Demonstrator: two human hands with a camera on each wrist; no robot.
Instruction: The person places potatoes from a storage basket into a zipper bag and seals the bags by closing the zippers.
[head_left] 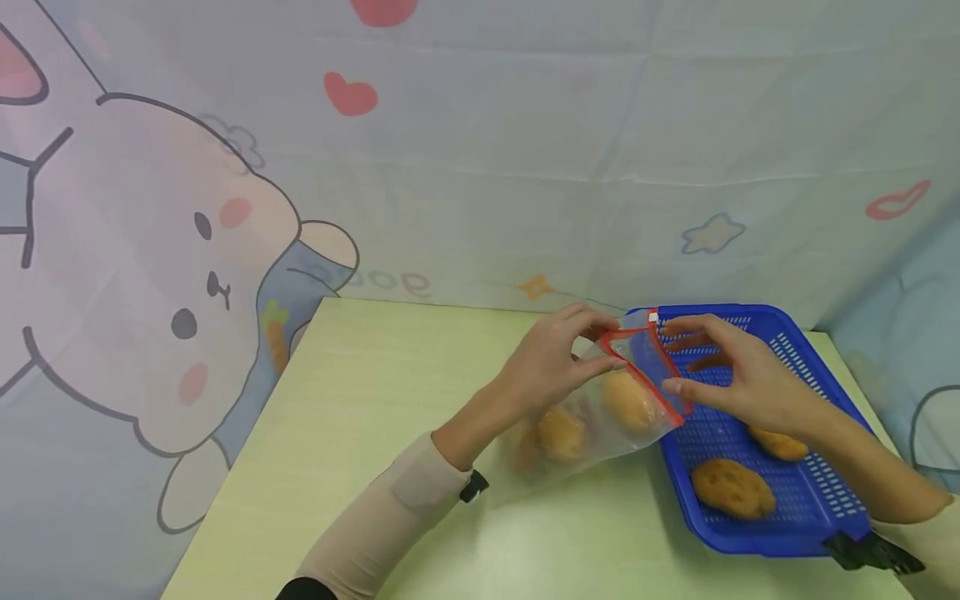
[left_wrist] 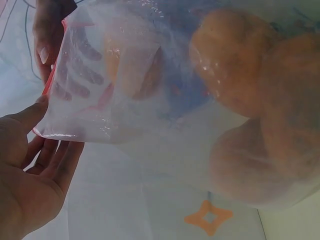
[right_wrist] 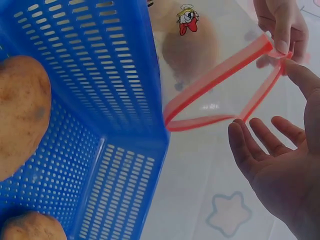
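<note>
Holding a red-rimmed zip bag (head_left: 596,408) of potatoes (head_left: 561,433)
Our left hand (head_left: 551,354) pinches its rim; our right hand (head_left: 742,379) spreads near a blue perforated basket (head_left: 772,546).

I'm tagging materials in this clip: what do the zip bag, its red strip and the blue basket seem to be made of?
Zip bag: thin, cloudy plastic film, slightly glossy; it creases, and potatoes show through.
Red strip: probably flexible plastic; it bends with the mouth.
Blue basket: likely rigid moulded plastic, smooth with faint sheen, given its regular slots.
</note>
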